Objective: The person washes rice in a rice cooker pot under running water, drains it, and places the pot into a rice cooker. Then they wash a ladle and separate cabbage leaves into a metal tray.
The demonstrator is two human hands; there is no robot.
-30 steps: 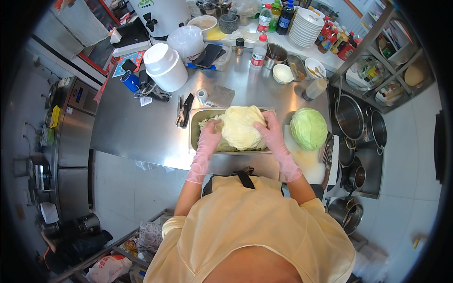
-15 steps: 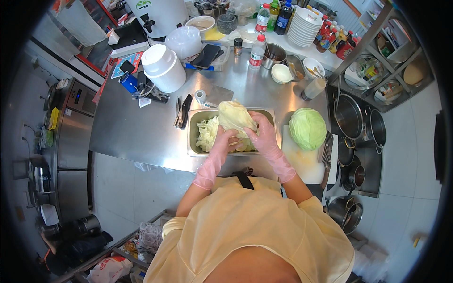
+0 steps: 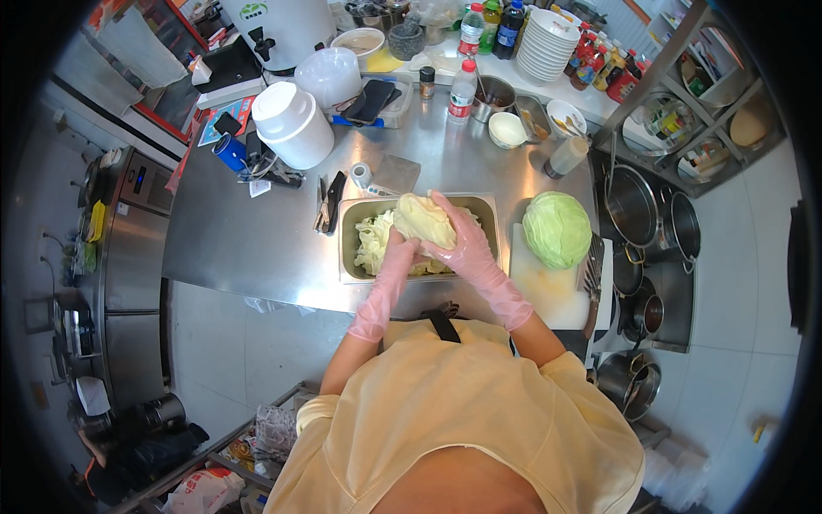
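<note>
A pale yellow-white piece of cabbage is held between my two pink-gloved hands, just above a rectangular steel pan. My left hand grips its lower left side, with the fingers partly hidden beneath. Around the right side curls my right hand, its fingers reaching up to the top edge. Torn cabbage leaves lie in the pan under and beside both hands. To the right, a whole green cabbage rests on the white cutting board.
A knife lies along the board's right edge. Left of the pan are scissors and a black-handled tool. A small scale sits behind it. Farther back stand a white lidded bucket, a squeeze bottle and a water bottle.
The cabbage piece has turned in my hands and now looks more compact. My right hand has shifted up and left around it, while my left hand has moved slightly left.
</note>
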